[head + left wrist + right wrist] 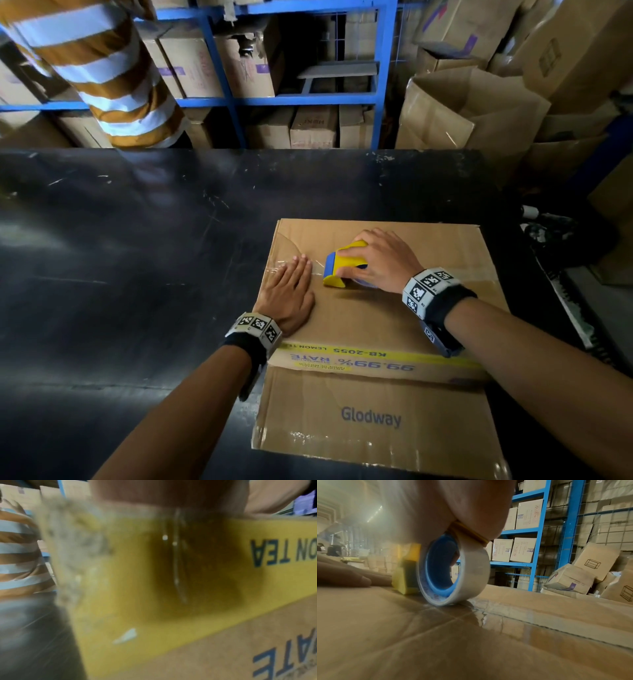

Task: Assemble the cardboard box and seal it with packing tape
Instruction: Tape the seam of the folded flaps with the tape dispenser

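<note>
A brown cardboard box (370,322) with "Glodway" print lies on the black table, its top flaps closed. My right hand (373,260) grips a yellow and blue tape dispenser (342,265) resting on the centre seam. Its clear tape roll (453,570) with a blue core touches the cardboard. My left hand (291,287) lies flat with straight fingers on the left end of the seam, pressing a strip of clear tape (318,267) that runs to the dispenser. The left wrist view shows only the box's yellow printed band (214,574), blurred.
The black table (137,257) stretches left and far of the box. A person in an orange and white striped shirt (109,78) stands beyond the far left edge. Blue shelving (301,99) with cartons lines the back. Open cartons (472,109) pile up at right.
</note>
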